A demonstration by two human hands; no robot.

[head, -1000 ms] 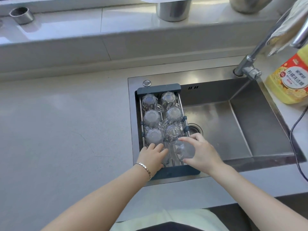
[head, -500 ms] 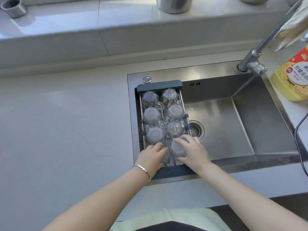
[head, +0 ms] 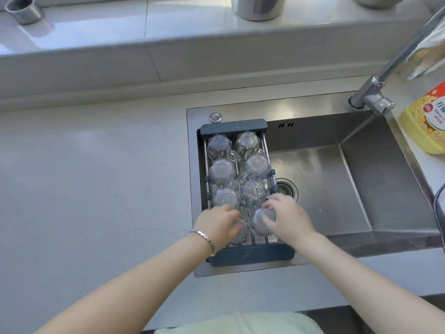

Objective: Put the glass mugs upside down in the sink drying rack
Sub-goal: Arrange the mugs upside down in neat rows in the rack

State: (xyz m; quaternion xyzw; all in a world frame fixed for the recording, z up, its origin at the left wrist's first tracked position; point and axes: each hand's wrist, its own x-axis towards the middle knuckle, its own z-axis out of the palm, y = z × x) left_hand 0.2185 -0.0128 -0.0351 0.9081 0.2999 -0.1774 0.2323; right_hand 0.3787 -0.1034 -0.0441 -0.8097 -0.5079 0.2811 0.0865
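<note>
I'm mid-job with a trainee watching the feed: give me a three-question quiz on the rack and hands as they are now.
1. True or false: the six glass mugs in the rows beyond the hands stand bottom-up in the drying rack.
2. Which hand is on the mug nearest the drain? A) left hand B) right hand C) neither
3. Fill in: the yellow dish soap bottle stands at the ____ edge of the view, beside the faucet.

Key
1. True; flat bases face up, in two columns.
2. B; the right hand grips it, while the left hand holds another mug beside it.
3. right
</note>
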